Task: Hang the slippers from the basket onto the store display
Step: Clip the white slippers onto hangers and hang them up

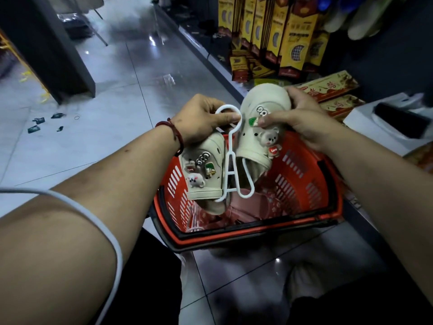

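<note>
While the left hand (201, 118) pinched the hanger (230, 148) and the right hand (297, 118) gripped a slipper (253, 137), it looked light and soft, best carried by the stiff hanger.

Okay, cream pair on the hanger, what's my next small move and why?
Probably push the right slipper further down the hanger: it sits higher and more tilted than the left slipper, with the hanger's end sticking out below it. Your left hand pinches the hanger's top; your right hand grips that slipper.
</note>
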